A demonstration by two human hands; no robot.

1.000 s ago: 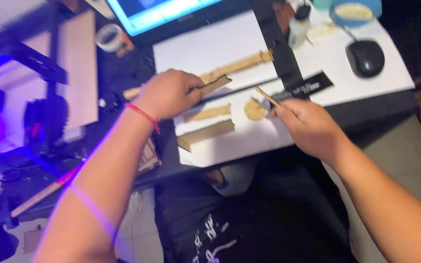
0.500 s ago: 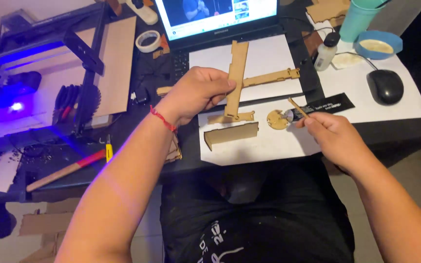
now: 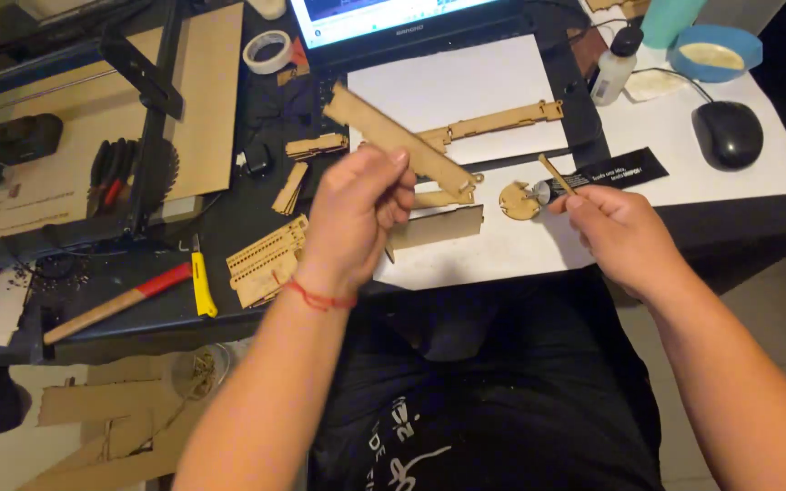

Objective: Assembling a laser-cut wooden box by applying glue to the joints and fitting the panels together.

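Cardboard strip [image 3: 399, 141] is pinched in the left hand [image 3: 354, 214], fingers closed on its lower end, held tilted up over the white sheet [image 3: 511, 250]. Right hand [image 3: 619, 232] has its fingers closed on a thin wooden stick [image 3: 556, 175], just beside a round cardboard disc [image 3: 518, 201] and black glue tube [image 3: 607, 175]. Another notched strip [image 3: 493, 122] lies flat by the laptop [image 3: 393, 27]

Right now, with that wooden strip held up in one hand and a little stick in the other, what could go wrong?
The left hand pinches the long strip by one end only, tilted above the desk; it could slip or swing into the cut pieces lying on the white sheet. The right hand holds a thin stick close to the round disc and a dark tube; a nudge might shift the disc.
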